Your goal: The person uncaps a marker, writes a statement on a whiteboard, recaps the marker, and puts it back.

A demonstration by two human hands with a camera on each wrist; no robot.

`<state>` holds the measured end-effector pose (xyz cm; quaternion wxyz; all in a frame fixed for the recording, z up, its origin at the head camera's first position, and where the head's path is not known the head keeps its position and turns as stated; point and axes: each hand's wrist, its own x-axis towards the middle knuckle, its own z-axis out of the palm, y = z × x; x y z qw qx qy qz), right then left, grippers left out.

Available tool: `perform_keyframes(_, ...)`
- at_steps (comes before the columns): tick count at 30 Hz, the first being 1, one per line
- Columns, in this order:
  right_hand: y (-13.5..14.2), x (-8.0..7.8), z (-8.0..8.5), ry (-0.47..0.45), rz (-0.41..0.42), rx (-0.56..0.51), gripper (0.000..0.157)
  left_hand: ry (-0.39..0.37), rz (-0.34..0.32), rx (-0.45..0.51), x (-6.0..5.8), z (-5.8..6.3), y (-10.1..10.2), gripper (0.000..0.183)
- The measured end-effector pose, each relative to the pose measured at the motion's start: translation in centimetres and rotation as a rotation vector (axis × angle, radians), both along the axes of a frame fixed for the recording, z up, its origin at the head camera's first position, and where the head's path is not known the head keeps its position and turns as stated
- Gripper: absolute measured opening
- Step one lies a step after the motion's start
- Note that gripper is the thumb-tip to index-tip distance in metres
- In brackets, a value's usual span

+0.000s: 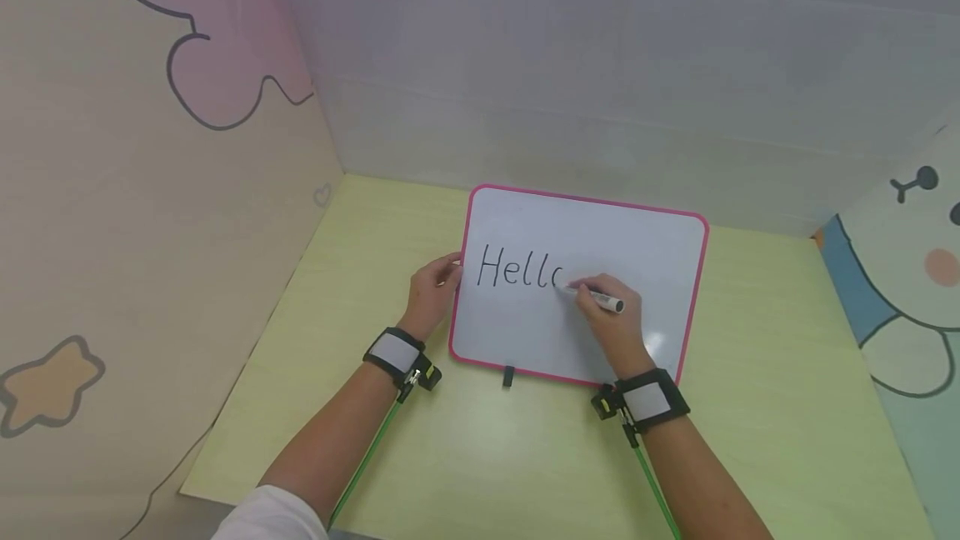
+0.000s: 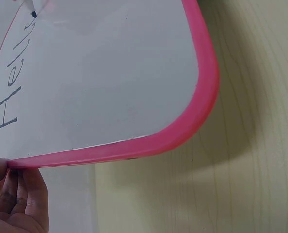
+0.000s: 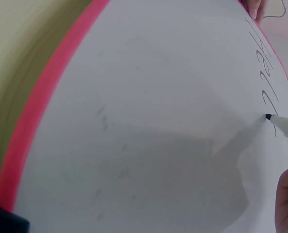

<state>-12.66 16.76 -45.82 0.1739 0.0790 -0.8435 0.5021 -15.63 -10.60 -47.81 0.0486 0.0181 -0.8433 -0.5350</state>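
A whiteboard (image 1: 585,223) with a pink frame leans over the table, and black handwriting (image 1: 520,267) on it reads "Hell" followed by a curved, partly drawn letter. My left hand (image 1: 435,290) pinches the board's left edge; in the left wrist view its thumb lies on the near side of the pink rim (image 2: 100,151) and the fingers behind. My right hand (image 1: 613,315) grips a white marker (image 1: 606,301) near the board's middle. In the right wrist view the marker's black tip (image 3: 268,116) meets the board at the last letter.
A small black clip-like piece (image 1: 508,376) sits at the board's lower edge. Around the board spreads a pale yellow table (image 1: 780,373), with a plain wall (image 1: 600,65) behind and painted walls at both sides. Both wrists wear straps with cameras and green cables (image 1: 367,465).
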Motion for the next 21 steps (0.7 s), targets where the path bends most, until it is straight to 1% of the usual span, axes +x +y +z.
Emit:
perform_keyframes(8,0.32,0.05,-0.10,-0.047,-0.028,-0.017,0.011,-0.009,0.004,-0.001,-0.02,-0.01,-0.14,0.032)
perform_keyframes(13,0.38,0.13,-0.09,-0.075,-0.069,-0.030,0.011,-0.007,0.002,0.001,0.00,0.02,-0.14,0.032)
perform_keyframes(21,0.26,0.08,0.13,-0.054,-0.116,-0.050,0.011,-0.009,0.005,0.014,0.01,-0.01,-0.13,0.032)
